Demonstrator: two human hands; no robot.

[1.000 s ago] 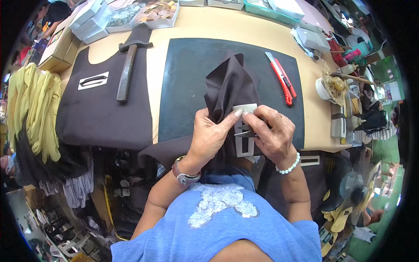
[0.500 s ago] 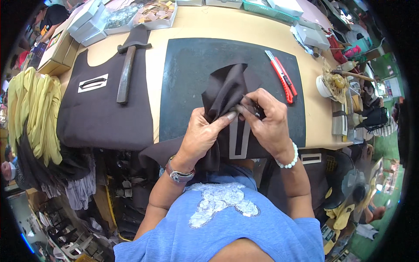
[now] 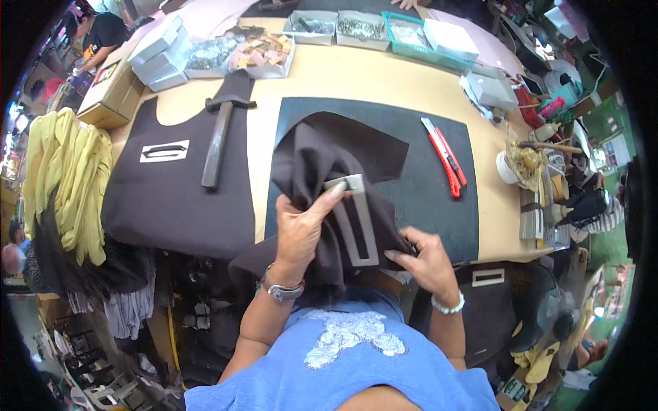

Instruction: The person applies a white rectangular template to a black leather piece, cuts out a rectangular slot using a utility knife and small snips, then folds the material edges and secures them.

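A dark brown piece of leather-like sheet is bunched up over the near part of the black mat. On it sits a long silvery rectangular frame with a slot through its middle. My left hand is closed on the folded sheet, its thumb pressing near the frame's upper end. Lower down, my right hand pinches the sheet's right edge, beside the lower end of the frame. The fingers of both hands are partly hidden behind the material.
Left lies another dark panel with a similar frame, and a hammer on it. A red utility knife rests on the black mat. Boxes of small parts line the back. Right stands a glue-covered tub; yellow cloths hang left.
My right hand has left the frame's upper end and moved down to the sheet's right edge. The sheet has spread wider, and the frame shows more fully. The view has shifted slightly.
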